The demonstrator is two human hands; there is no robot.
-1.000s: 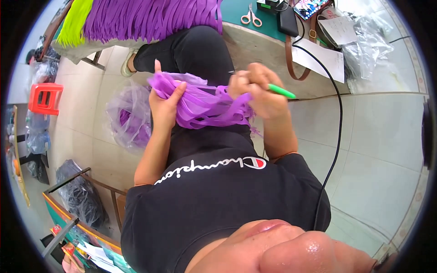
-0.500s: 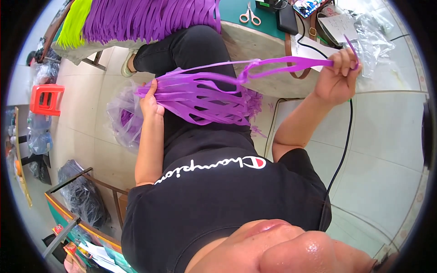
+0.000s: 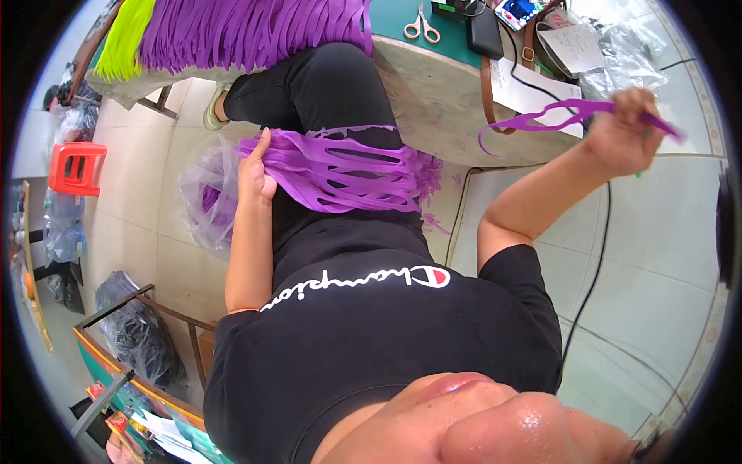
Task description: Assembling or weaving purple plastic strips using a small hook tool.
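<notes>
Head view, looking down the person's front. Bundle of purple straps [image 3: 340, 174] lies across the lap — flat, ribbon-like bands, bright violet, fanned out side by side with gaps between them, frayed ends bunched at the bundle's right end. Left hand [image 3: 253, 174] is closed on the bundle's left end, thumb up, fingers wrapped under. Right hand [image 3: 622, 139] is raised well to the right of the bundle, fist closed on a single purple strap [image 3: 541, 120] that loops back leftward, its free end curling down; a short tail sticks out past the knuckles.

Clear plastic bag [image 3: 205, 201] sits on the floor just left of the bundle, touching the left hand's side — purple material shows through it, exact contents unclear. Beyond the bundle, a green-topped worktable [image 3: 433, 69] carries scissors [image 3: 421, 23]. More purple strips [image 3: 255, 31] hang over a table edge above the bundle, with yellow-green ones [image 3: 124, 39] at their left. Red plastic stool [image 3: 73, 166] stands far left of the bundle.
</notes>
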